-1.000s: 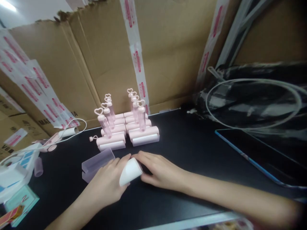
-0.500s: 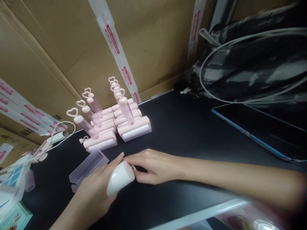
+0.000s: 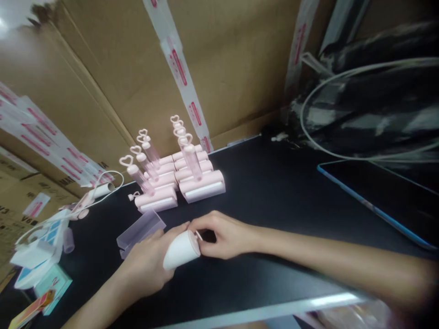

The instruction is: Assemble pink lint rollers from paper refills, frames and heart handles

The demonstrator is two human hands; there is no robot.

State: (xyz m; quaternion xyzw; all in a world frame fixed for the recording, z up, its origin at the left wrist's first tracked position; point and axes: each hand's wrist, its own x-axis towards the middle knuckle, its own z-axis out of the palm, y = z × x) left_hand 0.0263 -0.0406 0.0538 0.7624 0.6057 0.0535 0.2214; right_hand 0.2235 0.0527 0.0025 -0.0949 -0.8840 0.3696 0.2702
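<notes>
Roll (image 3: pixel 181 250), just right of the tray (image 3: pixel 139 231) — likely light, smooth, easily dented — suits a hold round its body, as the left hand (image 3: pixel 149 260) grips it, while the right hand (image 3: pixel 219 234) curls at its end, pinch unclear.

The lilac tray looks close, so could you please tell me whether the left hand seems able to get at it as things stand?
Likely not: the left hand looks close to the lilac tray, but it is wrapped around the white roll, which leaves it little freedom.
</notes>
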